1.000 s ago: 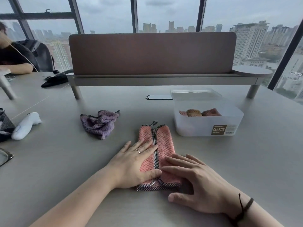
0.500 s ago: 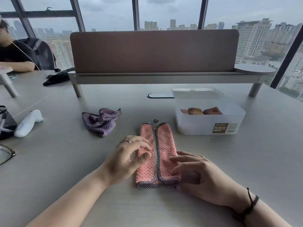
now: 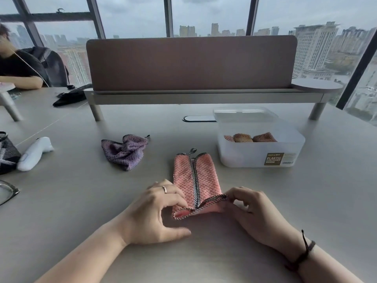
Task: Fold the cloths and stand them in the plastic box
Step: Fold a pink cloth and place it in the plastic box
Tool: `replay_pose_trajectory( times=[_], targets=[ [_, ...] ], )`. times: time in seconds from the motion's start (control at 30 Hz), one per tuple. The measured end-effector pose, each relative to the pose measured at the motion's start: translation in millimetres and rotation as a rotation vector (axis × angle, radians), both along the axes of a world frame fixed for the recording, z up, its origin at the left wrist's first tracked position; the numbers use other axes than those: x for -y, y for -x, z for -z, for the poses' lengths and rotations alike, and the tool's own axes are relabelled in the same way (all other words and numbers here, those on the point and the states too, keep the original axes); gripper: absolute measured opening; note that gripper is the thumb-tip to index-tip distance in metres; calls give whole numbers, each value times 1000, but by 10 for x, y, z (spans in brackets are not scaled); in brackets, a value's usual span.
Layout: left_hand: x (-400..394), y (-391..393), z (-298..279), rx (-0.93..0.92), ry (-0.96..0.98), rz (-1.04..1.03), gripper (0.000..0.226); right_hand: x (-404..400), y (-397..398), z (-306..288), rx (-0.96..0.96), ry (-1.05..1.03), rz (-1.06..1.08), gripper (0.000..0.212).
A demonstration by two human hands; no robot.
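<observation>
Both hands lifting near edge of pink cloth (image 3: 196, 176), folded lengthwise, on counter (image 3: 306, 201).

Left hand (image 3: 157, 211): fingers pinched on cloth's near-left corner, thumb flat on counter. Right hand (image 3: 255, 211): fingers clamped on near-right hem, raised slightly off surface. Cloth's far end lies flat, hang loop at 12 o'clock. Plastic box (image 3: 261, 152) at 2 o'clock from cloth, near but apart, three folded cloths standing inside. Crumpled purple cloth (image 3: 124, 152) at 10 o'clock, untouched.
</observation>
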State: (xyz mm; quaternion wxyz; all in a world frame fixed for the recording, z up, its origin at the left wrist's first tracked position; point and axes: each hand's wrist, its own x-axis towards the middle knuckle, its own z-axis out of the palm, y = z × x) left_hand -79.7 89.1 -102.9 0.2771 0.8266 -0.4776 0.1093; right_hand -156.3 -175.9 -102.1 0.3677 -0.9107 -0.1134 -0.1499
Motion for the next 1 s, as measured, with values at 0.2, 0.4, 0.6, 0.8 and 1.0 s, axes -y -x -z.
replay_pose_trajectory(
  times=[0.2,0.4,0.6,0.8,1.0],
  targets=[
    [29,-27,-23,-246,250,-123,8,-69,-147,-32,-71,-148,64,20],
    [52,-136,52,-486,300,-231,35,-122,-330,-43,-110,-159,102,19],
    [112,-158,72,-369,210,-368,36,-175,-405,-25,-103,-48,194,12],
    [111,-131,63,-198,193,-470,21,-231,-389,14,-59,134,259,34],
    [100,-143,41,40,166,-418,22,-213,-342,24,22,106,304,26]
  ],
)
